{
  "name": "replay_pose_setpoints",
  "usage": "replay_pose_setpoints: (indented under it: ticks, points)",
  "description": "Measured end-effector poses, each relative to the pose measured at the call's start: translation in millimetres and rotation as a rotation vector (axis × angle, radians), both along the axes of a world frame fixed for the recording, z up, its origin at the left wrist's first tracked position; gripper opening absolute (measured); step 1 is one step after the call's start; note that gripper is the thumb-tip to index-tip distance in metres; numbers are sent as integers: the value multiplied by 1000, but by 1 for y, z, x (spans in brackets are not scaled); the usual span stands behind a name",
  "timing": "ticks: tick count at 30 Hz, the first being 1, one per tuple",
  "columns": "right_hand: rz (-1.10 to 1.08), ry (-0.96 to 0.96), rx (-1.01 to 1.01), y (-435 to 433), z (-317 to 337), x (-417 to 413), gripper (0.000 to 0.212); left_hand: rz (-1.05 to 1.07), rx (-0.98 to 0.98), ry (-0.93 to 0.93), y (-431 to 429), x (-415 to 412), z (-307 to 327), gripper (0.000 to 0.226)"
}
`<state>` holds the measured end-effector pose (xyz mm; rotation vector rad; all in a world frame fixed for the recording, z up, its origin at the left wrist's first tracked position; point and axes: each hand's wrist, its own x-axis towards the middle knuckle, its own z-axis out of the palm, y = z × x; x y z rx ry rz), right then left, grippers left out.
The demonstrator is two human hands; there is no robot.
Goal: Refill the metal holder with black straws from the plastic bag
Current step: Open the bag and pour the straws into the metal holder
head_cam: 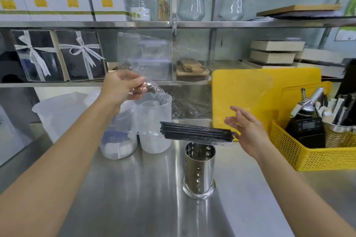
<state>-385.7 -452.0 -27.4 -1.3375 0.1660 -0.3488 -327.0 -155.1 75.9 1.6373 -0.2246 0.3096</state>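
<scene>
Bundle of straight black straws (196, 133) lies level across the top of the shiny perforated steel cylinder holder (199, 169), which stands upright on the brushed steel table (125, 198). Left hand (121, 86) pinches crinkled clear plastic bag (154, 90), held higher up. Right hand (248, 131) has fingers spread, just beside the bundle's right end; contact unclear. Labels on white shelf boxes (107, 3) are unreadable.

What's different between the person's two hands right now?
The left hand is raised, pinching the clear plastic bag; the right hand is lower, fingers straight, gripping nothing. The left hand is clear of the black straws; the right hand is beside their end. Both are bare.
</scene>
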Motion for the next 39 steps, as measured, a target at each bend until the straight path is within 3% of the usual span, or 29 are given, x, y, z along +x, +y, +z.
replay_pose_setpoints:
  ticks: [4,9,12,15,21,32,39]
  points:
    - [-124,-25,126,2,1,4,22,-7,-52,12,-13,3,-7,15]
    - [-109,5,153,-6,0,-2,12,-36,-68,32,-22,6,-17,12]
    - [-155,60,66,-14,-3,-8,24,-45,-92,64,-26,9,-24,9]
    - [-185,69,-28,-25,-7,-18,11,-58,-143,103,-30,12,-32,8]
    - [-246,-26,-131,-50,0,-43,9,-181,-136,168,-45,14,-53,7]
    - [-391,-49,-170,-90,10,-78,12,-302,-229,256,-90,19,-80,16]
    - [-446,-66,-228,-105,18,-94,15,-339,-281,215,-117,21,-94,14]
